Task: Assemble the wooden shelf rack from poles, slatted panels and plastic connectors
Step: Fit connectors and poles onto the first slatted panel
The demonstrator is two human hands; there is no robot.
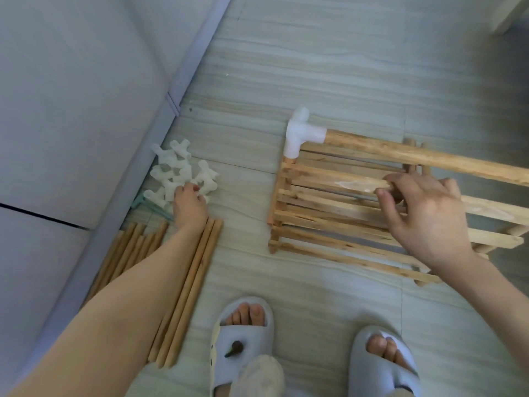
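Soft, even, cool-toned daylight with faint shadows; wide-angle bending at the edges, slight overall softness.

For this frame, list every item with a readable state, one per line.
White plastic corner connector: fitted on the thick wooden pole.
Stack of wooden slatted panels: lying on the floor.
Pile of loose white plastic connectors: unused, by the wall.
Bundle of thin wooden poles: loose, lying flat.
Left hand: reaching into the pile.
Right hand: fingers curled at a slat end.
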